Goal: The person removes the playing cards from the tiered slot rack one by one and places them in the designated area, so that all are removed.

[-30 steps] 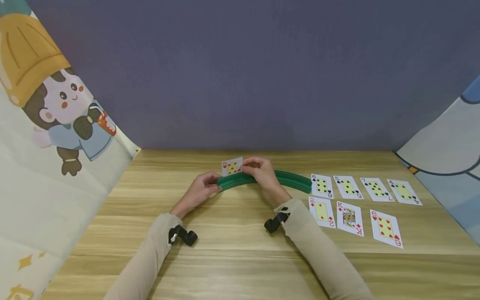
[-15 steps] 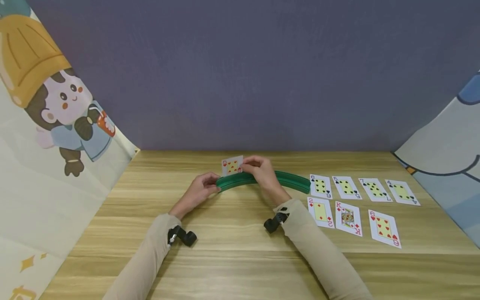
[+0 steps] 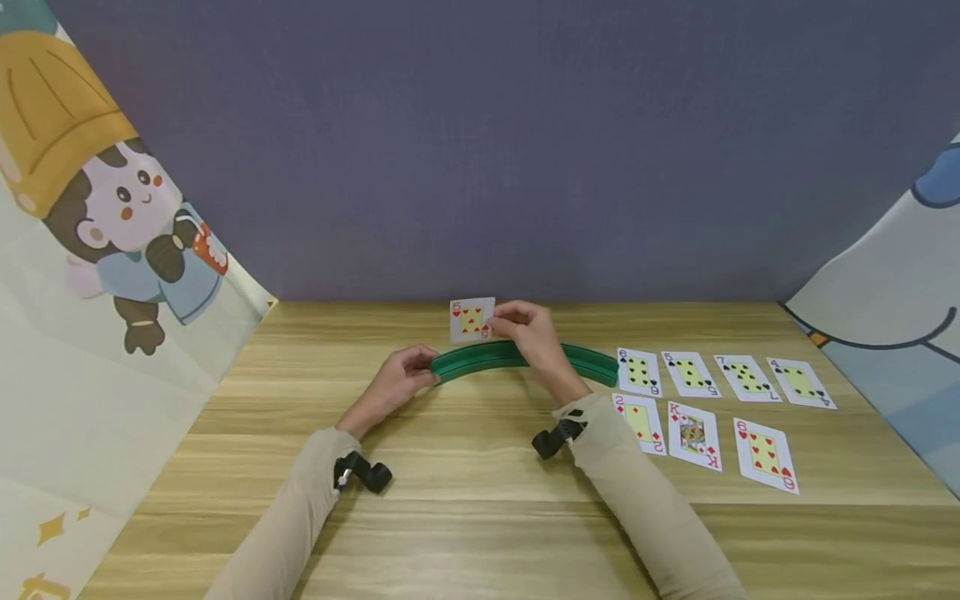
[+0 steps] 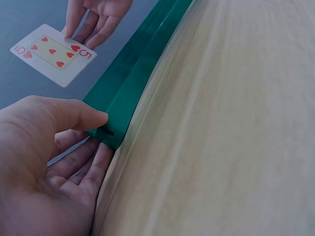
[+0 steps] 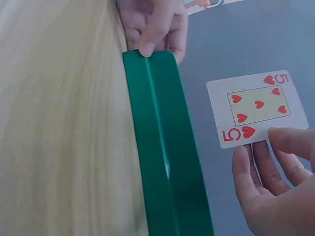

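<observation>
My right hand [image 3: 531,333] pinches a five of hearts [image 3: 470,320] by its edge, thumb in front and fingers behind. In the right wrist view the card [image 5: 258,105] is apart from the green curved card holder [image 5: 165,142]. That holder [image 3: 476,358] lies across the table, its middle partly hidden by my right hand and forearm in the head view. At its left end my left hand [image 3: 397,379] grips it, and the left wrist view shows the thumb of that hand [image 4: 54,142] on the holder's end [image 4: 118,105].
To the right, face up on the wooden table [image 3: 465,517], lie several playing cards in two rows. The back row begins with a six of spades [image 3: 639,372] near the holder's right end. The front row has a two of diamonds [image 3: 639,423], a king [image 3: 693,435] and a six of hearts [image 3: 766,454].
My right hand has lifted the five of hearts up from just behind the holder's left part and slightly to the right. My left hand has stayed on the holder's end.
</observation>
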